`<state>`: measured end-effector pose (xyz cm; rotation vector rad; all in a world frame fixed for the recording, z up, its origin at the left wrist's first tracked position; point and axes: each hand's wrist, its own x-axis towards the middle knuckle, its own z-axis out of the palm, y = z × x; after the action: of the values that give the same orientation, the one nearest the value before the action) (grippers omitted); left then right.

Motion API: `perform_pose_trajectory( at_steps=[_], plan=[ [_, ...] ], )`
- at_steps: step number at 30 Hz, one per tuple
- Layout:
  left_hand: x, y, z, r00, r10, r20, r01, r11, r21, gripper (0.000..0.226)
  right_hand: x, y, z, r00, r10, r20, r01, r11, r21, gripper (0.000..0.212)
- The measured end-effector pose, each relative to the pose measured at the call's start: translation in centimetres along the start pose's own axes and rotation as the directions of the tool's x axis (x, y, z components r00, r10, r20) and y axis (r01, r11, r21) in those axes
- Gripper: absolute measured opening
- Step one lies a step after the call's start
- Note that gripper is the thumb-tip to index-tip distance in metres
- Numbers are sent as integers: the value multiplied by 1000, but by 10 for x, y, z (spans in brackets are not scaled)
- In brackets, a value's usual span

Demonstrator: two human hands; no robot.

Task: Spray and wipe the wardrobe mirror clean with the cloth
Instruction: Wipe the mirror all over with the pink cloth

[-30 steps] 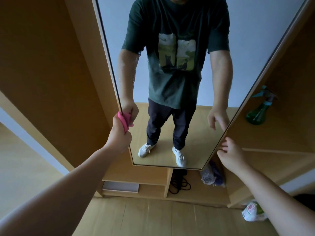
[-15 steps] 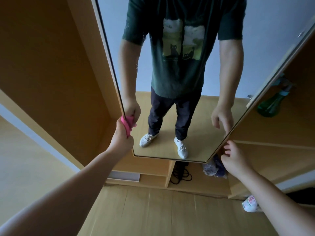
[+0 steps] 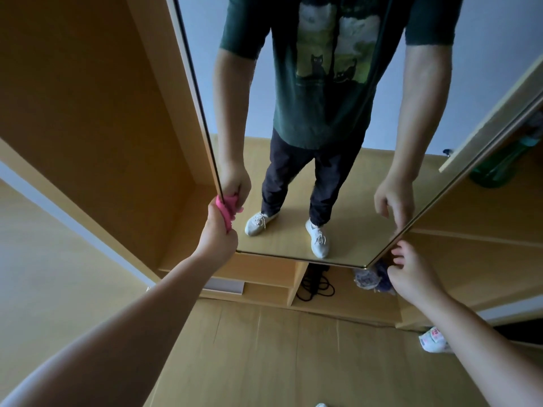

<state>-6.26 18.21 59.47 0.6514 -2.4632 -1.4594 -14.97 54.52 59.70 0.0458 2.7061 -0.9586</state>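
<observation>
view from a head-worn camera looking down at two bare arms reaching toward a tall mirror (image 3: 288,242) on a light wooden wardrobe (image 3: 117,127). at left, the left hand (image 3: 219,236) has its grip closed tight, fingers and thumb curled round a bunched pink cloth (image 3: 223,211). the cloth is pressed against the mirror's left edge, near its lower left corner, and its long axis runs up and down along that edge, with a fold sticking out above the fist. the mirror is a long narrow panel, long axis upright, its face turned toward the person; its bottom edge hangs above a low shelf of the wardrobe. the glass reflects a person in a dark green t-shirt, dark trousers and pale shoes, standing on a wooden floor (image 3: 279,348). below the mirror, a coil of black cable (image 3: 316,284) lies in a low compartment, and a crumpled bundle (image 3: 367,279) lies just right of it. at right, the right hand (image 3: 411,271) has a loose, open grip that holds nothing, its fingertips (image 3: 398,249) reaching up to the mirror's right edge near the lower right corner; whether they touch it cannot be told. further right, a green spray bottle (image 3: 490,168) stands on a wardrobe shelf, partly hidden behind the mirror's frame. a small printed packet (image 3: 435,342) lies on the floor.
</observation>
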Motion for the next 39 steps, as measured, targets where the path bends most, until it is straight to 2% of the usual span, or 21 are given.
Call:
perform_pose_trajectory(
  at_steps=[19,25,30,36,39],
  plan=[
    [6,-75,42,1000,-17,-10,17,1000,10,58,26,34,38,995,67,69,-59,991,-117,40],
    [4,-91,53,997,-71,-2,71,997,-3,59,30,38,43,996,54,70,-46,994,-103,33],
    [6,-106,62,994,-106,0,105,994,-20,54,32,45,45,997,37,72,-30,995,-95,33],
    [8,-118,68,992,-123,-8,123,992,-12,51,34,49,45,996,31,78,-22,993,-116,44],
    [6,-119,67,989,-150,12,151,988,-30,51,34,49,44,996,40,79,-28,988,-155,41]
  ],
)
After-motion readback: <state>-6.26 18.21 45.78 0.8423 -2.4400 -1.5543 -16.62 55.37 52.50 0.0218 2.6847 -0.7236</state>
